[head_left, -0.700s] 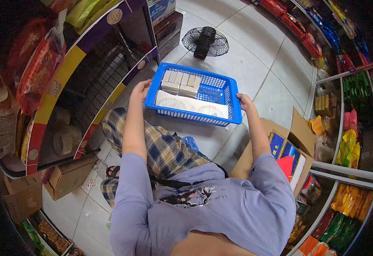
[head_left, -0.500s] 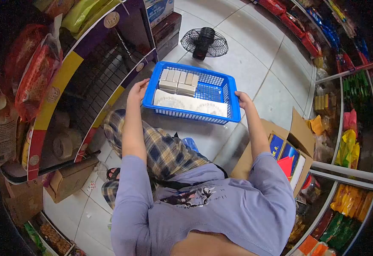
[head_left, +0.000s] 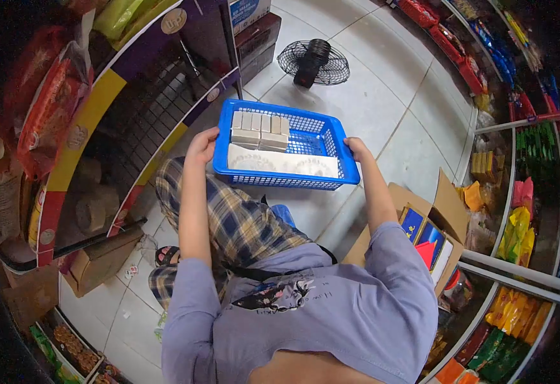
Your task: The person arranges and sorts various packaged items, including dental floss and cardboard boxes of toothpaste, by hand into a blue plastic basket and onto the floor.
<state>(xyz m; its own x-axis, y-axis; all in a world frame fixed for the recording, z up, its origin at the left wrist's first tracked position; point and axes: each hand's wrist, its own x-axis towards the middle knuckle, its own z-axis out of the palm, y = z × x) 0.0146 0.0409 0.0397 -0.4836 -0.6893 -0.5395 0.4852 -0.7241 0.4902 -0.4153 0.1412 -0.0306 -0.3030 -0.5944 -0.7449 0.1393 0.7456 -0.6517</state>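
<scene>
A blue plastic basket (head_left: 280,179) hangs in front of me, held at its two short ends. My left hand (head_left: 203,144) grips its left rim, and my right hand (head_left: 356,148) has fingers closed over the right rim. Small whitish boxes (head_left: 259,130) stand in rows in the back left part of the basket. Along the near side lies a long white packet with a faint grey pattern (head_left: 283,163). The mesh bottom shows at the back right.
A black fan (head_left: 313,62) stands on the tiled floor beyond the basket. An open cardboard box (head_left: 451,214) with blue and red items is at the right. A wire rack (head_left: 158,115) stands left, stocked shelves (head_left: 517,128) line the right.
The basket has shifted slightly left, and its near side looks tilted differently, with the long packet appearing narrower. Both hands have kept their grip. The view has moved a little.
</scene>
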